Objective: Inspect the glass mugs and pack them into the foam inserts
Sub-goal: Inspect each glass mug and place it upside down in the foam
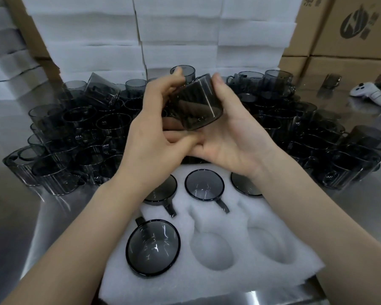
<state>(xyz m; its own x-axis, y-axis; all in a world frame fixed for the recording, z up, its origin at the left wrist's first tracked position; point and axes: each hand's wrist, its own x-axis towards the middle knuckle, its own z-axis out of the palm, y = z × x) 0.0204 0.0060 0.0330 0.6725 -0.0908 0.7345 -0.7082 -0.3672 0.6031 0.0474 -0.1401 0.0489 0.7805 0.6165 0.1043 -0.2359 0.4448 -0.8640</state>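
Dozens of loose smoky-grey glass mugs (pixel 75 139) crowd the steel counter (pixel 9 216) on the left, some tipped over. A careless forearm there could knock them together and chip a rim.

The left grip (pixel 150 128) curls its fingers over the upper edge of the held tinted glass mug (pixel 198 106). The right grip (pixel 233 133) cradles it from below, thumb on the far rim. Both clasp the mug, which sits tilted in the air above the far edge of the white foam insert (pixel 229 216).

Smooth glass could slide if either grip loosens during a turn, and a drop would likely strike the three mugs seated in the insert's far row (pixel 204 184). Further right, a second heap of grey mugs (pixel 317 139) lies near the right forearm and poses the same hazard.

The held mug looks dark, see-through, straight-walled and thin-rimmed. Its handle is hidden behind the hands. No crack shows, though blur leaves that uncertain. Two empty round cavities (pixel 211 252) wait in the insert's near row.
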